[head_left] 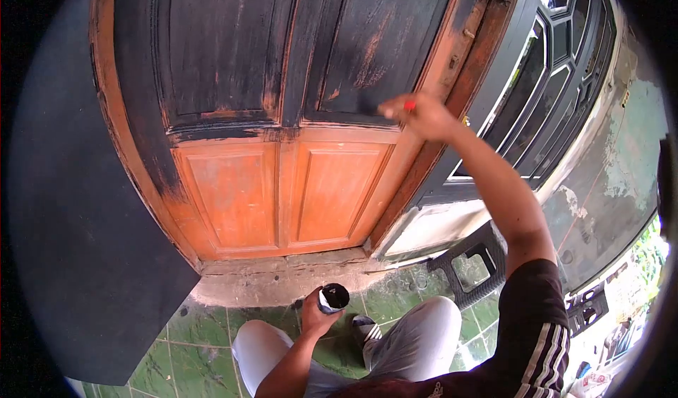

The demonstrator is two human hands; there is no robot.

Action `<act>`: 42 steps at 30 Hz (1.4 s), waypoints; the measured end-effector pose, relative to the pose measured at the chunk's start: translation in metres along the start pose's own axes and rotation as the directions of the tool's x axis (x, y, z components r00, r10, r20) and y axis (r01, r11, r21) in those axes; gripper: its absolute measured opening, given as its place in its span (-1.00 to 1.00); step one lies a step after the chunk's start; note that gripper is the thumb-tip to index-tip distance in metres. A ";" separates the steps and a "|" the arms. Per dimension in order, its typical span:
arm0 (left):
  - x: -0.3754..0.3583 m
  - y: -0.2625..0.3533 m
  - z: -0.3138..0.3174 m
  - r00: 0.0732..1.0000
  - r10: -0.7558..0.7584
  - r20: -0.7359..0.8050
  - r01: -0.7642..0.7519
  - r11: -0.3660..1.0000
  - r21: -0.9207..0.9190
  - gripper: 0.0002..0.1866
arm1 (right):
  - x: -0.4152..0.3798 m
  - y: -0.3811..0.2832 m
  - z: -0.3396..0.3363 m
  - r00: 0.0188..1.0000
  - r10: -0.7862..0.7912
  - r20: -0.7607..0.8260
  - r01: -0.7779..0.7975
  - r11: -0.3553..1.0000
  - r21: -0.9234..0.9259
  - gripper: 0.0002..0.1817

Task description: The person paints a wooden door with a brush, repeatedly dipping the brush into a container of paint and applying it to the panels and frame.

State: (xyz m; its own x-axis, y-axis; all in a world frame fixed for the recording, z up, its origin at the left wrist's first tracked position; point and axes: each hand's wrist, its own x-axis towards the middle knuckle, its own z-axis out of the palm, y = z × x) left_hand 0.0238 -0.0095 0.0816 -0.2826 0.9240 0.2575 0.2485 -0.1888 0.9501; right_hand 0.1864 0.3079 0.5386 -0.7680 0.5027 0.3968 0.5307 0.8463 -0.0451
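Observation:
Dark paint covers the upper part of a wooden door [219,45], while its lower panels are bare orange-brown wood. My right hand [424,115] is raised at the lower edge of the upper right panel, closed around a brush with a red handle [409,105]. The bristles are blurred against the dark panel. Low in the view, my left hand [318,318] holds a small cup [334,297] upright between my knees, with black paint inside it.
A dark panel [92,186] stands at the left. Right of the door are a grey window frame [494,122] and a black plastic piece [473,267] on the green tiled floor [201,363]. A concrete sill [261,281] runs below the door.

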 end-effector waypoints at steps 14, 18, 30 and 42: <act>-0.003 -0.004 0.001 0.999 0.014 -0.032 -0.013 1.000 0.009 -0.28 | 0.023 -0.005 0.045 0.773 -0.481 -0.413 0.218 0.813 -0.540 -0.83; -0.004 -0.012 0.002 0.999 0.034 -0.043 -0.032 0.999 0.042 -0.28 | 0.002 -0.039 0.055 0.971 -0.241 -0.008 0.236 0.957 -0.171 -0.79; -0.006 -0.029 0.001 0.999 0.015 -0.051 -0.008 0.991 0.132 -0.13 | 0.077 -0.062 -0.037 0.587 -0.541 -0.603 0.137 0.800 -0.584 -0.81; -0.012 -0.033 -0.001 0.999 -0.011 -0.034 0.016 0.987 0.161 -0.02 | 0.075 -0.052 0.009 0.912 -0.152 -0.381 0.170 0.985 0.014 -0.75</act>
State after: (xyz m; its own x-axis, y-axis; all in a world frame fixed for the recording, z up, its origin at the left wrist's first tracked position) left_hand 0.0181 -0.0151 0.0470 -0.3170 0.9140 0.2531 0.3898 -0.1177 0.9134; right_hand 0.0976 0.3033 0.5627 -0.6448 0.2627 0.7178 0.3874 0.9219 0.0106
